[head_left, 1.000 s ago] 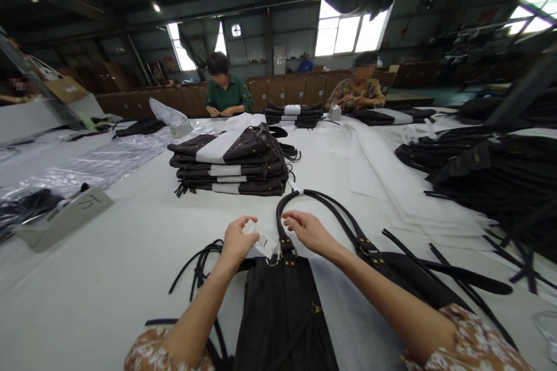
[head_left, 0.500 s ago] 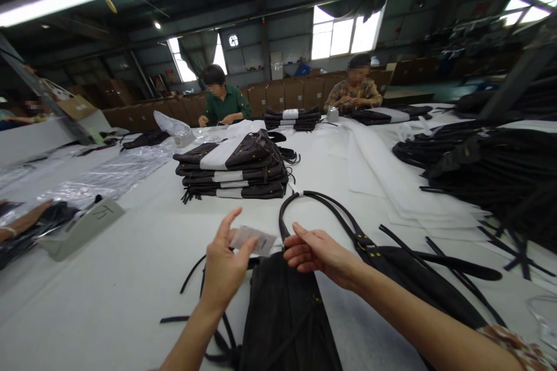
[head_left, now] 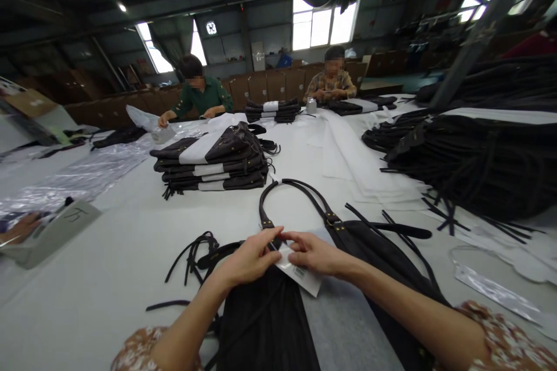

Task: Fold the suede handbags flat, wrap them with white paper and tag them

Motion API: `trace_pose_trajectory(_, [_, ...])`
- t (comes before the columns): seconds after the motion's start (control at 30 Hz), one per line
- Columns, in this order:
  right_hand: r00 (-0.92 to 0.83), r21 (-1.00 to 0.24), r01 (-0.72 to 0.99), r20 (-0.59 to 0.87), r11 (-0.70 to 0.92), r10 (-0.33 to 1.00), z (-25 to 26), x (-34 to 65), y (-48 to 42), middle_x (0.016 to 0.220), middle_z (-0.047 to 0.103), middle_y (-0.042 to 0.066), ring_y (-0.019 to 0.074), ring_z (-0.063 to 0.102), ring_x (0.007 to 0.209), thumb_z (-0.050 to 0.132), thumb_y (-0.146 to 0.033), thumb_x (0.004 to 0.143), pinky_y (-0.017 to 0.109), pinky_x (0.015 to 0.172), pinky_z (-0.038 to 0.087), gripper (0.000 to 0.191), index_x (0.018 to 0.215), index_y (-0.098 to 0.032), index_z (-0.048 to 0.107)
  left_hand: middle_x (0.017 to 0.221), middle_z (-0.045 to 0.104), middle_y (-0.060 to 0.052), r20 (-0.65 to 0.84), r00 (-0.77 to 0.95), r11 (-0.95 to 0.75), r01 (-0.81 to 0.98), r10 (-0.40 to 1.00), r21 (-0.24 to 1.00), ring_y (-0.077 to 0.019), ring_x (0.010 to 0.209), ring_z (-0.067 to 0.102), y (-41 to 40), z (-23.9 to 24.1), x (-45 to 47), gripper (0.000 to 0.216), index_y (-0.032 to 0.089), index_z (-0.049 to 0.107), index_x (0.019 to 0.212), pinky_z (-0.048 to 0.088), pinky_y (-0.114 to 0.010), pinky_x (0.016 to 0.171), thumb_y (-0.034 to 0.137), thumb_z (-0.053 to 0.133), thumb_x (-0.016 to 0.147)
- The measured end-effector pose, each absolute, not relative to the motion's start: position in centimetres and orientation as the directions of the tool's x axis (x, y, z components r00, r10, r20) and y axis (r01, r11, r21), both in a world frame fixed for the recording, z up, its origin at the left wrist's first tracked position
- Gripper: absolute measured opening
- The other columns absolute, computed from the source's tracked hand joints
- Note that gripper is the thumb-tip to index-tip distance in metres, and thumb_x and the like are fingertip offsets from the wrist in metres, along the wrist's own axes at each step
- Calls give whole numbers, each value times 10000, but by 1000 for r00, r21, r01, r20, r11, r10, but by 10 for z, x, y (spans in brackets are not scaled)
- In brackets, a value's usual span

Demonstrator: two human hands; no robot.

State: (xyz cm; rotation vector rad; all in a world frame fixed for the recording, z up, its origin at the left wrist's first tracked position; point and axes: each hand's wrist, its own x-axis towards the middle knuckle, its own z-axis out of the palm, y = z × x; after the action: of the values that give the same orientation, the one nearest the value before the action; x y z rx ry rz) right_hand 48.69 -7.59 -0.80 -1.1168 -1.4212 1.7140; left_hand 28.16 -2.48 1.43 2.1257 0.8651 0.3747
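A dark bag (head_left: 261,330) lies in front of me, a grey sheet (head_left: 352,324) across its middle and its looped handle (head_left: 262,204) pointing away. Over the bag, near the handle's base, my left hand (head_left: 255,256) is closed in a pinch at the upper end of a white barcode tag (head_left: 310,283). My right hand (head_left: 314,252) pinches the same tag from the right, and the fingertips of both hands nearly meet. What exactly lies between the fingertips is partly hidden. Thin dark straps (head_left: 191,255) spread out to the left of the bag.
Beyond the bag stands a stack of dark folded bags (head_left: 213,162) with white bands. A larger heap of dark bags (head_left: 474,156) is at right, beside white sheets (head_left: 361,168). A grey bin (head_left: 65,226) stands at left. Two people (head_left: 202,93) work across the table.
My left hand has brought the tag down and right to the handle's base. My right hand, open before, has closed on the tag. The view has shifted right.
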Motion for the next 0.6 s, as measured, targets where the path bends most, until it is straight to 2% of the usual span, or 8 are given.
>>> trace_pose_trajectory(0.07, [-409,-980,87,-198,-178,891,-11,489,-75,523,387,-109,49,292,422,611,-211,704,191,416,213,495,1189,-147,538,925,606,-12,-89,742,-435,481,664,762,-113,692,507,-21,7,291,548,205,514,1307,426,-253,676,295,597,773])
trace_pose_trajectory(0.2, [-327,-980,154,-174,-130,929,-23,493,-74,527,425,-104,60,322,427,608,-231,729,185,409,236,507,1219,-157,501,781,543,47,-162,728,-339,488,666,804,-94,627,450,-20,-2,297,582,222,518,1298,361,-227,595,310,628,733])
trace_pose_trajectory(0.23, [-321,-978,170,-172,-122,931,-26,494,-74,526,430,-101,64,335,429,605,-252,748,185,410,250,486,1214,-157,502,730,530,56,-175,717,-297,481,675,825,-90,609,437,-19,-4,296,517,206,576,1225,339,-221,574,295,633,718])
trace_pose_trajectory(0.3, [-263,-972,215,-154,-98,953,-27,495,-72,550,493,-72,83,407,451,557,-311,815,194,432,315,417,1197,-150,514,605,490,66,-219,680,-198,479,700,855,-82,564,409,-17,-7,293,276,157,682,919,289,-214,527,256,652,664])
trace_pose_trajectory(0.33, [-210,-964,257,-124,-67,970,-27,496,-72,589,547,-42,100,465,488,515,-328,850,207,464,364,377,1179,-145,532,555,467,67,-242,652,-147,482,719,864,-76,538,394,-15,-8,290,153,143,665,754,265,-213,504,243,655,639])
trace_pose_trajectory(0.4, [-139,-923,381,-3,51,990,-24,499,-71,744,653,29,142,583,642,436,-277,884,254,600,460,306,1115,-150,590,498,428,70,-280,584,-47,481,762,875,-65,472,370,-11,-11,284,139,149,565,589,229,-212,458,260,635,635])
trace_pose_trajectory(0.5, [-308,-770,557,157,311,938,-23,504,-72,978,689,59,179,621,899,384,-84,800,314,833,471,376,1050,-181,647,487,408,83,-329,463,117,429,823,896,-46,376,327,-4,-13,274,194,178,479,603,192,-206,398,325,593,661])
trace_pose_trajectory(0.6, [-465,-619,642,154,452,872,-27,505,-75,1043,671,62,189,596,979,374,-9,709,332,892,450,484,1078,-186,632,471,366,100,-370,367,251,333,853,909,-29,354,274,2,-13,267,216,191,443,612,217,-193,378,333,604,631])
